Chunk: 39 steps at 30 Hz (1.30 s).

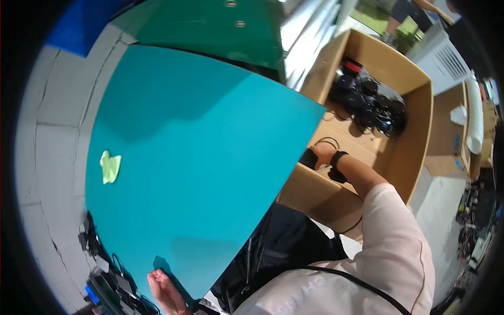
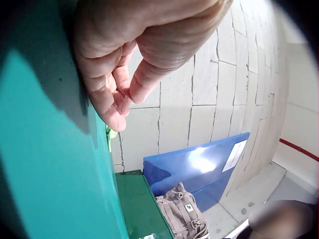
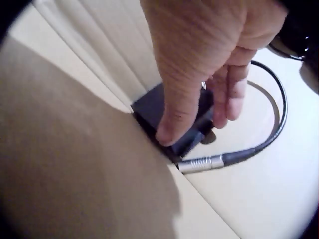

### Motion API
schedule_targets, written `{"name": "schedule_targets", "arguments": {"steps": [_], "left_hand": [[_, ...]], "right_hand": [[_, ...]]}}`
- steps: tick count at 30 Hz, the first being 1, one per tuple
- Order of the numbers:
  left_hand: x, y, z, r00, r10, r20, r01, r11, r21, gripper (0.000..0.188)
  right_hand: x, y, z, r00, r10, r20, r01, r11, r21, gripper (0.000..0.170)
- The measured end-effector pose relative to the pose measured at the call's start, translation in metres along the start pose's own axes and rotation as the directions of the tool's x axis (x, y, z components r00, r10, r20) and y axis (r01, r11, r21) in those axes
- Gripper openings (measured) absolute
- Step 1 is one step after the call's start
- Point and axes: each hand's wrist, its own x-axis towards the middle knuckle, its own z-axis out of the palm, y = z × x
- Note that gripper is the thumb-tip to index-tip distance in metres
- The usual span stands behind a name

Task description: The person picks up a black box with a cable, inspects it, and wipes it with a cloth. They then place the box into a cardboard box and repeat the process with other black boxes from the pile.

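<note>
My right hand (image 1: 324, 155) reaches down inside a cardboard box (image 1: 362, 191) beside the table. In the right wrist view its thumb and fingers grip a small black box-shaped device (image 3: 149, 105) in the corner where wall and floor meet. A black cable (image 3: 283, 99) with a silver metal connector (image 3: 202, 164) loops out beside the device. My left hand (image 1: 167, 293) is at the near edge of the teal table (image 1: 205, 152). Its fingers are loosely curled with nothing between them, as the left wrist view shows.
A pile of black devices with cables (image 1: 367, 102) lies at the far end of the cardboard box. On the table's left side is a yellow-green cloth (image 1: 110, 167). Electronics and cables (image 1: 118, 283) crowd the lower left edge. A green cabinet (image 1: 210, 29) stands behind the table.
</note>
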Motion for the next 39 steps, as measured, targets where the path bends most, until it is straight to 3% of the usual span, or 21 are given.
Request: {"name": "schedule_targets", "arguments": {"steps": [1,4,9,11,13,15,17,19,22,23,25,27,28,29,30,31,33,35,36,37,39], "left_hand": [[-0.001,-0.001,0.000,0.992,0.034,-0.120,-0.028,0.998,0.055,0.024],[-0.008,-0.010,0.039,0.984,0.098,-0.150,-0.078,0.988,0.133,0.017],[-0.010,-0.004,0.061,0.988,0.021,-0.151,-0.013,0.999,0.051,0.013],[-0.010,0.007,0.063,0.991,-0.078,-0.112,0.081,0.996,0.022,0.012],[-0.014,0.029,0.069,0.988,-0.062,-0.143,0.069,0.997,0.038,0.012],[-0.010,0.061,0.068,0.999,0.049,0.005,-0.049,0.988,0.146,0.013],[-0.003,0.112,0.069,0.979,0.174,0.109,-0.193,0.959,0.207,0.017],[0.020,0.160,0.057,0.939,0.314,0.138,-0.337,0.918,0.209,0.020],[0.072,0.207,0.019,0.903,0.427,-0.048,-0.380,0.847,0.372,0.019],[0.093,0.211,-0.006,0.891,0.434,-0.130,-0.354,0.845,0.401,0.019],[0.138,0.216,-0.067,0.937,0.226,-0.267,-0.156,0.953,0.258,0.018],[0.157,0.211,-0.105,0.872,0.140,-0.468,-0.012,0.964,0.266,0.021],[0.164,0.212,-0.112,0.828,0.199,-0.524,0.009,0.930,0.367,0.023],[0.171,0.212,-0.118,0.776,0.262,-0.574,0.039,0.888,0.458,0.024],[0.181,0.212,-0.128,0.775,0.301,-0.556,0.058,0.842,0.537,0.024],[0.188,0.215,-0.132,0.774,0.336,-0.537,0.082,0.787,0.611,0.025],[0.198,0.220,-0.131,0.785,0.356,-0.507,0.190,0.640,0.744,0.035],[0.200,0.232,-0.126,0.828,0.350,-0.438,0.156,0.606,0.780,0.048],[0.245,0.227,-0.179,0.688,0.514,-0.513,0.229,0.517,0.825,0.059],[0.243,0.233,-0.169,0.559,0.637,-0.531,0.270,0.466,0.842,0.063],[0.241,0.252,-0.164,0.548,0.569,-0.613,0.414,0.452,0.790,0.074]], "right_hand": [[0.005,-0.002,-0.007,0.999,0.013,0.045,-0.011,0.999,-0.041,0.059],[0.003,-0.001,0.010,0.992,0.005,-0.130,-0.036,0.970,-0.240,0.028],[0.011,-0.010,-0.005,0.920,-0.280,-0.274,0.166,0.912,-0.375,0.033],[-0.002,-0.026,-0.036,0.926,-0.019,-0.378,0.006,0.999,-0.037,0.030],[-0.025,-0.022,-0.076,0.830,-0.226,-0.510,0.138,0.969,-0.204,0.024],[-0.043,-0.025,-0.118,0.846,0.075,-0.528,-0.114,0.993,-0.042,0.021],[-0.089,-0.074,-0.169,0.644,0.254,-0.722,-0.287,0.954,0.080,0.022],[-0.127,-0.090,-0.200,0.318,-0.034,-0.948,-0.103,0.992,-0.070,0.021],[-0.170,-0.156,-0.240,0.160,0.015,-0.987,0.381,0.922,0.076,0.018],[-0.177,-0.182,-0.244,0.152,0.014,-0.988,0.387,0.919,0.072,0.018],[-0.189,-0.234,-0.241,0.236,-0.177,-0.955,0.524,0.851,-0.028,0.016],[-0.193,-0.298,-0.224,0.340,-0.499,-0.797,0.693,0.706,-0.146,0.028],[-0.195,-0.329,-0.209,0.328,-0.586,-0.741,0.733,0.653,-0.192,0.038],[-0.192,-0.348,-0.200,0.443,-0.658,-0.609,0.731,0.658,-0.179,0.048],[-0.184,-0.362,-0.187,0.398,-0.723,-0.566,0.740,0.617,-0.268,0.055],[-0.179,-0.371,-0.181,0.454,-0.748,-0.485,0.733,0.623,-0.274,0.065],[-0.170,-0.385,-0.166,0.536,-0.707,-0.461,0.673,0.688,-0.272,0.063],[-0.171,-0.393,-0.172,0.576,-0.690,-0.439,0.650,0.712,-0.266,0.059],[-0.174,-0.396,-0.174,0.618,-0.660,-0.427,0.617,0.744,-0.258,0.058],[-0.174,-0.399,-0.175,0.615,-0.664,-0.425,0.619,0.741,-0.262,0.058],[-0.175,-0.402,-0.176,0.583,-0.682,-0.442,0.607,0.727,-0.320,0.058]]}}
